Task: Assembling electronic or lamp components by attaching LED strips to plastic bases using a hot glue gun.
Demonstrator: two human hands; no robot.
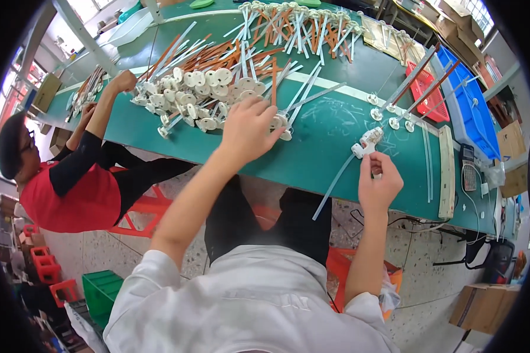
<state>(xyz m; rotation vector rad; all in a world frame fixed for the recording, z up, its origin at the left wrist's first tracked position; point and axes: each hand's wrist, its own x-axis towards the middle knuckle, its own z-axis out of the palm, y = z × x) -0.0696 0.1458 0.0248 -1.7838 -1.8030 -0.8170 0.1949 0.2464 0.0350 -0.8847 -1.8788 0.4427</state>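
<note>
My left hand reaches over the near right edge of a heap of white round plastic parts. Its thumb stands apart from the fingers, beside a white disc, and no held thing shows in it. Thumb and fingers of my right hand pinch a small white plastic fitting above the green table. From that fitting a pale translucent strip slants down past the table's near edge. Just beyond it, several white discs with upright strips stand on the table.
Orange and pale strips lie behind the heap, with more disc-ended strips along the back. A red basket and blue tray stand at right, near a pale bar. At left sits a co-worker, one hand at the strips.
</note>
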